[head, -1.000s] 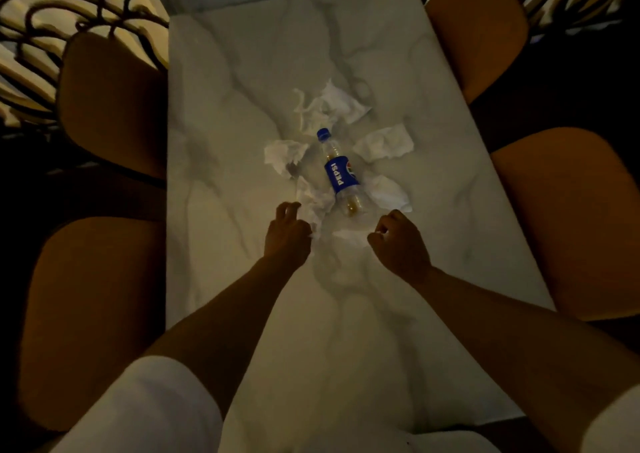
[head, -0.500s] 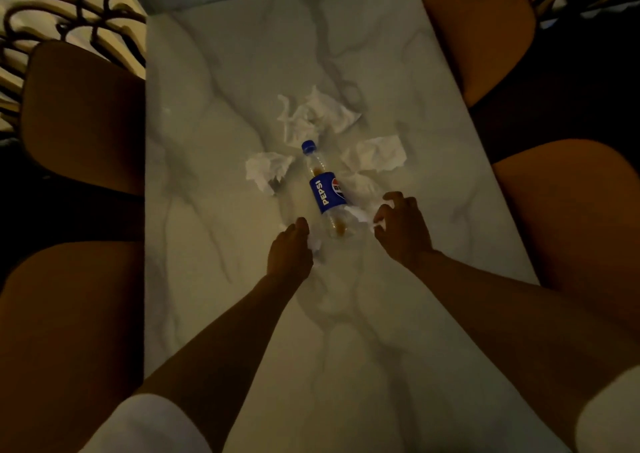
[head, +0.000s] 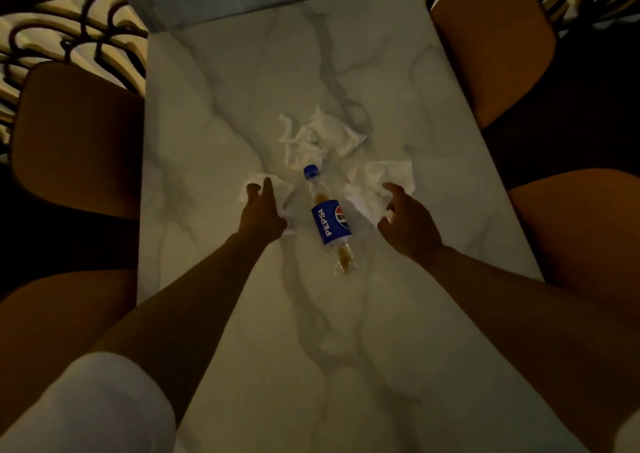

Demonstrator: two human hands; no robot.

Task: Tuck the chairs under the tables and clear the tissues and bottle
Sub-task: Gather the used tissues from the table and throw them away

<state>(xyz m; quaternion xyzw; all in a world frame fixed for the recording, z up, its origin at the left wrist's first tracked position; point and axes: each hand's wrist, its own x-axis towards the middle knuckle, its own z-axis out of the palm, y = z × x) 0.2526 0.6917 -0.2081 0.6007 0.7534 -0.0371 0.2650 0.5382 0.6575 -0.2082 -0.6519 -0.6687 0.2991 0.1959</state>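
A nearly empty Pepsi bottle (head: 330, 222) with a blue cap lies on the white marble table (head: 221, 81), cap pointing away from me. Crumpled white tissues lie around it: a large one (head: 318, 137) beyond the cap, one on the left (head: 254, 180) and one on the right (head: 384, 177). My left hand (head: 263, 215) keeps a tissue pinched under its palm while its fingers stretch onto the left tissue. My right hand (head: 407, 222) holds a scrap of tissue and touches the right tissue with its fingertips. Neither hand touches the bottle.
Four orange-brown chairs flank the table: far left (head: 76, 140), near left (head: 52, 331), far right (head: 491, 43) and near right (head: 581, 230). A dark curved metal railing (head: 79, 43) runs behind the left chairs. The scene is dim.
Both hands closed on the tissues lying by the bottle's base, then moved forward along either side of the bottle to the tissues near its cap. The bottle has stayed in place.
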